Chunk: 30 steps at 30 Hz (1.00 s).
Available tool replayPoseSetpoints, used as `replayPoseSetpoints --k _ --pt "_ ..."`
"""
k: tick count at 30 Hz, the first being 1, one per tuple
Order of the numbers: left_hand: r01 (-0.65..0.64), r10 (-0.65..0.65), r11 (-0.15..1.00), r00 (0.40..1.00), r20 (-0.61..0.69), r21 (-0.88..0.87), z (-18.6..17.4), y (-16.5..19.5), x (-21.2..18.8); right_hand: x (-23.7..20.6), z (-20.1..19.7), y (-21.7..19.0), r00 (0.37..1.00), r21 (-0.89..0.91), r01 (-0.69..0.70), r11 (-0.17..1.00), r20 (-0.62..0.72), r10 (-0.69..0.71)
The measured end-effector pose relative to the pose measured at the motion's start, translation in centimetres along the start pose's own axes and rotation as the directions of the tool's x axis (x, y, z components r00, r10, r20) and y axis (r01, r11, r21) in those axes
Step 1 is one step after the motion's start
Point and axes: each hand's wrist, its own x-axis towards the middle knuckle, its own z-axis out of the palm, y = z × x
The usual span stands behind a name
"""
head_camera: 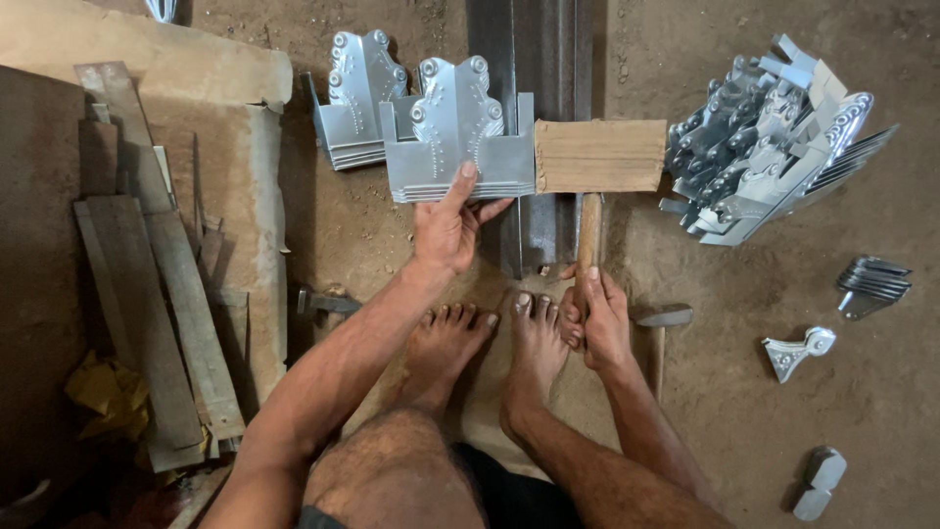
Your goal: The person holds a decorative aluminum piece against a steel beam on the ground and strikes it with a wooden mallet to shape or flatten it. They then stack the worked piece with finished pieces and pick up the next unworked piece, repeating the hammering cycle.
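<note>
Far to the left of the left hand (448,230), worn wooden planks (147,284) lie against a cardboard sheet (211,88) on the dirt floor (744,411). That hand presses thumb and fingers flat onto a stack of shiny stamped metal plates (455,137) just above it, with a second such stack (357,98) up to its left. The right hand (599,318) is clenched around the handle of a wooden mallet (599,157), its block head beside the plates over a dark steel bar (534,59); right of it sits a jumbled heap of plates (769,137).
</note>
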Motion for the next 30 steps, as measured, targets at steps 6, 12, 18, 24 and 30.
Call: replayPoseSetpoints --k 6,12,18,24,30 --pt "-0.008 0.008 1.0 1.0 -0.01 -0.007 0.0 0.0 0.2 -4.1 -1.1 -4.3 0.892 -0.321 0.4 0.858 -0.08 -0.446" --pt "-0.01 0.009 1.0 0.999 -0.036 -0.018 -0.1 -0.6 0.3 -6.2 -0.7 -8.1 0.494 -0.071 0.869 0.489 0.096 -0.864" --pt "-0.027 0.028 1.0 0.998 -0.05 0.01 0.2 -0.5 0.3 -1.8 -2.1 -5.8 0.785 -0.749 0.37 0.549 -0.063 -0.616" --pt "0.008 -0.009 1.0 0.999 -0.043 -0.015 0.1 -0.5 0.3 -4.3 -3.2 -6.0 0.493 0.133 0.866 0.483 -0.056 -0.868" --pt "-0.044 0.044 0.999 0.998 -0.05 0.011 0.1 -0.4 0.5 -2.0 -3.7 -4.2 0.82 -0.776 0.339 0.532 -0.033 -0.571"
